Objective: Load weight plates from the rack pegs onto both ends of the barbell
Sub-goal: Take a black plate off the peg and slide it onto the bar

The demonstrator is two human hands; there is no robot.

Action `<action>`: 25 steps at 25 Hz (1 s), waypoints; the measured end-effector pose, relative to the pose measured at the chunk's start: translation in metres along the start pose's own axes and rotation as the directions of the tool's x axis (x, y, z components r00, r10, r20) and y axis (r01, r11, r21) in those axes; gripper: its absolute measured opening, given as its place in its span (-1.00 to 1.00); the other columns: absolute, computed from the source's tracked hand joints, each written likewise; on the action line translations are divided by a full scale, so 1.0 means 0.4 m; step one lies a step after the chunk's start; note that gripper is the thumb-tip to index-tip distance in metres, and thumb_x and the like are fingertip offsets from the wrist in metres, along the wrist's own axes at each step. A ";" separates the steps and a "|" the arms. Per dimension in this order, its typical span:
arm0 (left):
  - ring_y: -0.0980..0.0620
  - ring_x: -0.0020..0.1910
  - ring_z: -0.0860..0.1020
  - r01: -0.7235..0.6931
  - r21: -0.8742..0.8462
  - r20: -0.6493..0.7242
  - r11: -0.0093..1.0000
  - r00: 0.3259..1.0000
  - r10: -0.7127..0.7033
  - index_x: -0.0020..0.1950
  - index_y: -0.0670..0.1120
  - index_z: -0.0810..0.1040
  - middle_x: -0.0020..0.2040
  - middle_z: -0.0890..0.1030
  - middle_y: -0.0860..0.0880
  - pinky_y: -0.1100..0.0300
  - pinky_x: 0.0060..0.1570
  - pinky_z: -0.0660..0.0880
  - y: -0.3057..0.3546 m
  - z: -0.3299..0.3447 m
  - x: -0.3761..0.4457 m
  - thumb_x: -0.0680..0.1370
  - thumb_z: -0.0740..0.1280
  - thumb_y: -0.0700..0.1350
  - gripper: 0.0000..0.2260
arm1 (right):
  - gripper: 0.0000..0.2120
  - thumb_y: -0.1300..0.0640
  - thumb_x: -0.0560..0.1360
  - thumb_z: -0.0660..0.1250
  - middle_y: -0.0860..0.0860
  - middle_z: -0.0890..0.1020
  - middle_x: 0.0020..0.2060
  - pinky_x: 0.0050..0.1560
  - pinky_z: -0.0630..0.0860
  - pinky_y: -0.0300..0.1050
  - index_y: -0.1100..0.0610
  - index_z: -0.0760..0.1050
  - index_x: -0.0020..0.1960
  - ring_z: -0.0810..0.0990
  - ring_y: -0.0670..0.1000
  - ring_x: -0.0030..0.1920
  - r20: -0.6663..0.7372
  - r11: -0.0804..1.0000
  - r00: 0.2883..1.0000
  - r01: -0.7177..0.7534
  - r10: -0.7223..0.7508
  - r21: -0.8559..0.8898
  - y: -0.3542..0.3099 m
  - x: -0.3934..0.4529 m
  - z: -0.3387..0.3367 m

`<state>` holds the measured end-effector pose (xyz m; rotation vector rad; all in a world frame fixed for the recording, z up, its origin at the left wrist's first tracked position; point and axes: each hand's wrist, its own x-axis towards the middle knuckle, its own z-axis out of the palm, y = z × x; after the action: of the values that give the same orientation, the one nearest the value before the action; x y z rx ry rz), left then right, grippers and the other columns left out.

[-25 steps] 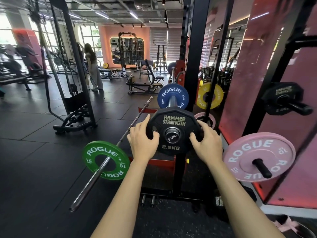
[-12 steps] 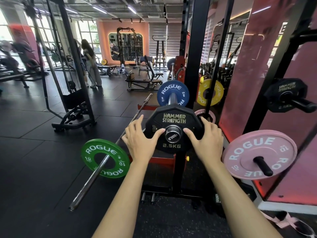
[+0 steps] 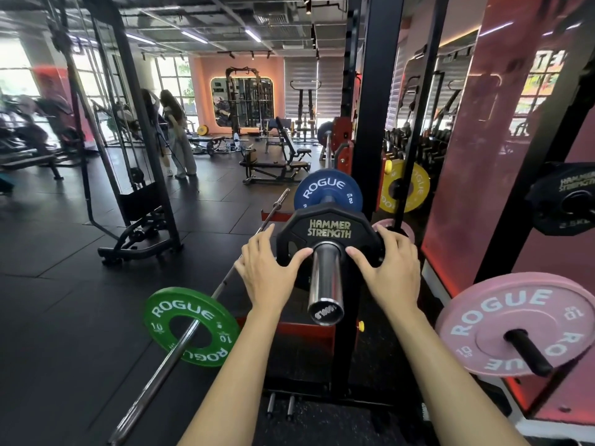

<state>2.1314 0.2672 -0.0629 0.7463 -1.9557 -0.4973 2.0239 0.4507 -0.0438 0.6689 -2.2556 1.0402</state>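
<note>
A black Hammer Strength plate (image 3: 328,225) sits on the chrome barbell sleeve (image 3: 325,284), which points toward me. Behind it on the same sleeve is a blue Rogue plate (image 3: 326,186). My left hand (image 3: 269,273) presses flat on the black plate's left face, fingers spread. On the right face my right hand (image 3: 391,268) presses the same way. A pink Rogue plate (image 3: 518,323) hangs on a rack peg at the right, and another black plate (image 3: 566,197) hangs on a peg above it.
A second barbell (image 3: 180,342) with a green Rogue plate (image 3: 190,326) slants across the floor at left. The black rack upright (image 3: 370,123) stands behind the sleeve. A yellow plate (image 3: 404,186) hangs further back. People stand by a cable machine (image 3: 135,188) at left.
Both hands have pushed the black plate further along the sleeve, away from me. Much more of the chrome sleeve end now sticks out in front of the plate.
</note>
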 end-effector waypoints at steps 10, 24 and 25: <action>0.02 0.29 0.41 -0.071 0.023 0.031 0.997 0.997 0.070 0.39 0.06 0.38 0.28 0.50 0.06 -0.08 0.28 0.27 -0.030 0.241 0.228 0.43 0.27 0.45 -0.32 | -0.27 -0.39 0.42 0.27 0.08 0.51 0.24 0.16 0.48 0.12 0.05 0.38 0.42 0.42 0.13 0.28 0.014 0.999 1.000 -0.002 0.002 -0.040 0.091 0.235 0.205; 0.06 0.20 0.45 -0.104 -0.094 0.099 0.990 0.989 0.113 0.35 0.17 0.37 0.22 0.53 0.13 -0.05 0.21 0.31 -0.073 0.413 0.417 0.35 0.30 0.46 -0.34 | -0.18 -0.50 0.31 0.30 -0.01 0.55 0.24 0.12 0.50 0.07 -0.06 0.38 0.42 0.47 0.12 0.25 -0.006 0.986 0.998 -0.060 0.060 -0.158 0.154 0.399 0.333; 0.04 0.20 0.45 -0.091 -0.090 0.113 0.992 0.988 0.101 0.36 0.15 0.38 0.22 0.54 0.11 -0.05 0.21 0.31 -0.068 0.410 0.414 0.36 0.30 0.46 -0.33 | -0.18 -0.49 0.32 0.30 0.01 0.56 0.23 0.10 0.51 0.07 -0.04 0.39 0.42 0.48 0.13 0.25 -0.017 0.980 0.998 -0.060 0.058 -0.187 0.147 0.397 0.331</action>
<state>1.9345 0.1403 -0.0509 0.5772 -2.0554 -0.5729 1.8354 0.3471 -0.0397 0.5174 -2.3399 0.8423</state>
